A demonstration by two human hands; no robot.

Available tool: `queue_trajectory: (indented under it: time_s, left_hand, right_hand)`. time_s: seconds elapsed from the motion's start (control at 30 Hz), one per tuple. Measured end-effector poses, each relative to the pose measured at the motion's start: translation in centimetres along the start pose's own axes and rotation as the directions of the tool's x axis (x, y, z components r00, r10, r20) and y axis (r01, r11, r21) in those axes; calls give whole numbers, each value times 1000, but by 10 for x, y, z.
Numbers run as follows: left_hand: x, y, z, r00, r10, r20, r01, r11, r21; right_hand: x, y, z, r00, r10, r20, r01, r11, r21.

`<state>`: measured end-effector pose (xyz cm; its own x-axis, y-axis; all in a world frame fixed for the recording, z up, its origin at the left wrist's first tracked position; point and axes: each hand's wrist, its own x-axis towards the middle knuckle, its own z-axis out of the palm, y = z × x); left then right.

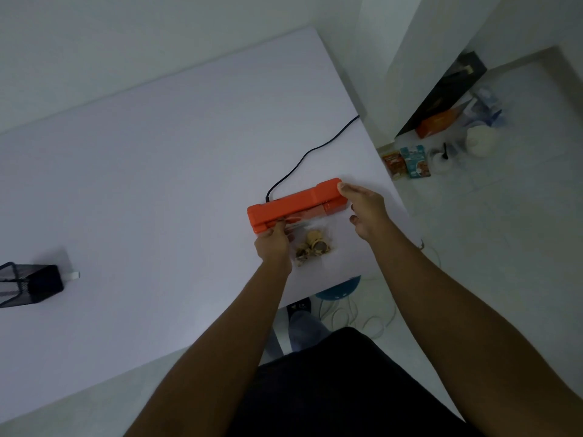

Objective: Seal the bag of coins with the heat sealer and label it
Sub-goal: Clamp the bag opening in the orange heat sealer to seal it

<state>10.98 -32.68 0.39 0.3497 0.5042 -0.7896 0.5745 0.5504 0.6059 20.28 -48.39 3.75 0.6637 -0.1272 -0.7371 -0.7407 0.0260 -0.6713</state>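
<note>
Head view: left hand [273, 244] grip pinches bag [310, 239] (in sealer [295, 205]); right hand [366, 211] grip wide.

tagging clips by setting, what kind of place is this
Probably a room in a home, not a workshop: a plain white table against a bare wall, food packets and household clutter on the tiled floor, and a small orange heat sealer.

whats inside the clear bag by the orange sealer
A small heap of coins lies in the bag on the table. The bag's mouth runs under the sealer, and the left hand covers one corner.
</note>
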Motion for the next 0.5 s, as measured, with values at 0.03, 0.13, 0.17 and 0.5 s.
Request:
queue_trajectory:
  time_s: [0.03, 0.13, 0.17, 0.5]
  left_hand:
    - [0, 0, 0, 1000, -2, 3, 2, 1000, -1]
    - [-3, 3, 0, 1000, -10, 11, 10, 1000, -5]
    - [-3, 4, 0, 1000, -11, 10, 11, 1000, -3]
    - [1, 3, 2, 999, -38, -36, 39, 999, 33]
  right_hand:
    - [-2, -1, 1, 1000, -18, -3, 18, 1000, -8]
    - [-11, -1, 3, 997, -73, 9, 73, 997, -22]
    - [-16, 0, 2, 995, -99, 26, 99, 995, -16]
    - [-64, -16, 11, 837, -452, 307, 490, 870, -54]
